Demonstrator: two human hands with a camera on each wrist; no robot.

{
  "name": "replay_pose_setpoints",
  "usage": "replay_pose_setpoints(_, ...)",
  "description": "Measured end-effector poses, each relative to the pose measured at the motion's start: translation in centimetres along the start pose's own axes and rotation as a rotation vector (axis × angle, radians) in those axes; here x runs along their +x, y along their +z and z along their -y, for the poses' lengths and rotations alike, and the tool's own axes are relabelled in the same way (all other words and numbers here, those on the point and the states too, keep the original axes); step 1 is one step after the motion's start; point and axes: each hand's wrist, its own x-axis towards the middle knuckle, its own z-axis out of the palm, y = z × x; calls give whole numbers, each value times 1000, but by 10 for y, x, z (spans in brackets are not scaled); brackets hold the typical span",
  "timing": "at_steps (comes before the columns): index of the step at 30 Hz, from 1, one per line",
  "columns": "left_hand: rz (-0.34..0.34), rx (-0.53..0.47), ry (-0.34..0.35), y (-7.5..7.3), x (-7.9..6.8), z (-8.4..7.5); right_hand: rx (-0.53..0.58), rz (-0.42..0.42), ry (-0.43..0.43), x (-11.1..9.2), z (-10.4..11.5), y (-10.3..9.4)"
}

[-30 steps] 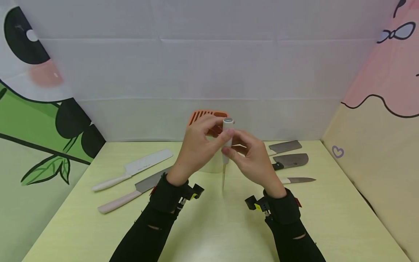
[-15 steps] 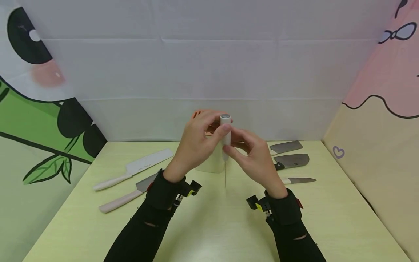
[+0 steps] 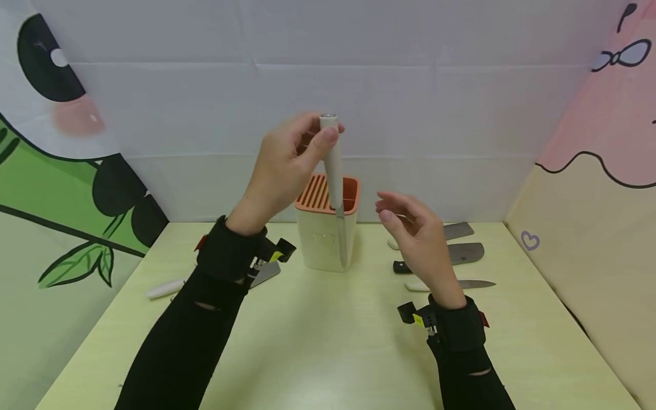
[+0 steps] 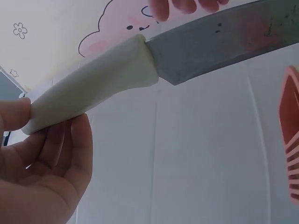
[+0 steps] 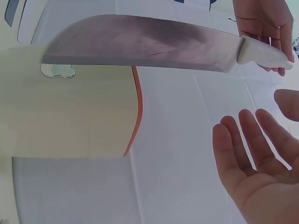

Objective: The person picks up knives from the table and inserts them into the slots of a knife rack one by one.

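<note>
My left hand (image 3: 287, 159) pinches the butt of a white-handled kitchen knife (image 3: 333, 171) between thumb and fingers. The knife hangs blade down in front of a cream knife block (image 3: 322, 245) with a slotted orange top (image 3: 312, 196). In the left wrist view its pale handle (image 4: 98, 84) lies against my fingers; in the right wrist view the broad blade (image 5: 149, 44) shows whole, with a curved tip. My right hand (image 3: 420, 239) is apart from the knife, to its right and lower. Its fingers (image 5: 229, 144) are loosely bent and hold nothing.
At the right lie a grey-bladed cleaver (image 3: 459, 230), a black-handled cleaver (image 3: 466, 252) and a small pointed knife (image 3: 476, 283). On the left, my arm partly covers a white knife handle (image 3: 163, 288) and a grey blade (image 3: 266, 273). A wall sheet stands behind the table (image 3: 328, 341).
Both hands held the knife earlier; the right has let go and moved right. My left hand has raised the knife up and slightly left, uncovering the block.
</note>
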Motion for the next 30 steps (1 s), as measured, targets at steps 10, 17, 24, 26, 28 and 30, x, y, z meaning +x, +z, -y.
replay_pose_setpoints(10, -10, -6, -48, -29, 40, -20, 16, -5, 8, 0, -2, -2)
replay_pose_setpoints(17, -18, 25, -10, -37, 66, -20, -7, -16, 2, 1, -3, -3)
replay_pose_setpoints(24, -19, 30, -37, -39, 80, -15, 3, -16, 8, 0, -2, -2)
replay_pose_setpoints(26, -26, 30, -36, -40, 84, -17, 6, -15, 11, -1, -2, -2)
replay_pose_setpoints(28, -35, 37, -28, -41, 89, -20, 7, -14, 11, 0, -2, -2)
replay_pose_setpoints(30, -39, 48, -14, -41, 93, -21, 4, -17, 10, 0, -1, -3)
